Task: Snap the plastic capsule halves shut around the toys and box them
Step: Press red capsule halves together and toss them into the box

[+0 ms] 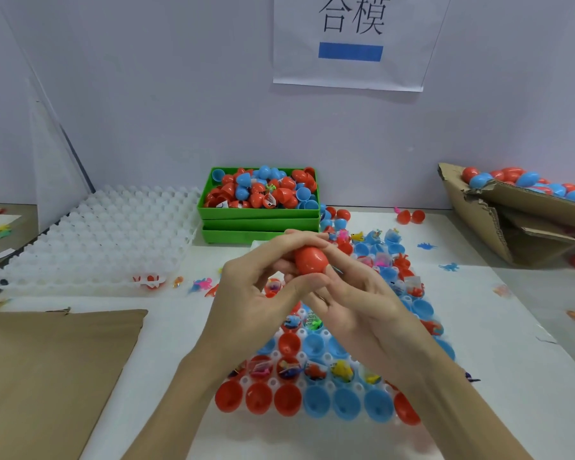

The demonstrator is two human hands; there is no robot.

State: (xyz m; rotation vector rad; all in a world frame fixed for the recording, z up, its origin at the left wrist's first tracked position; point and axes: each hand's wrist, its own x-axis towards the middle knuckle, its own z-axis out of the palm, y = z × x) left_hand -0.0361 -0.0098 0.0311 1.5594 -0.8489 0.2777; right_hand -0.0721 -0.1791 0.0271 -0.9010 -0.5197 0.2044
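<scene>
While both hands meet above the table's centre, the left hand (256, 287) and right hand (356, 300) clamp together on one red capsule (311, 260), fingers over its top and thumbs beneath; its seam is hidden by fingers. Directly below, at 6 o'clock, lies a white holder tray (326, 356) carrying open red and blue capsule halves, some filled with small toys. At 12 o'clock, stacked green bins (259, 214) hold loose halves. At 10 o'clock sits a white dimpled tray (107, 234). At 2 o'clock a torn cardboard box (498, 207) holds closed red and blue capsules. At 8 o'clock lies flat cardboard (47, 376). Loose toy figures (448, 267) scatter at 3 o'clock.
</scene>
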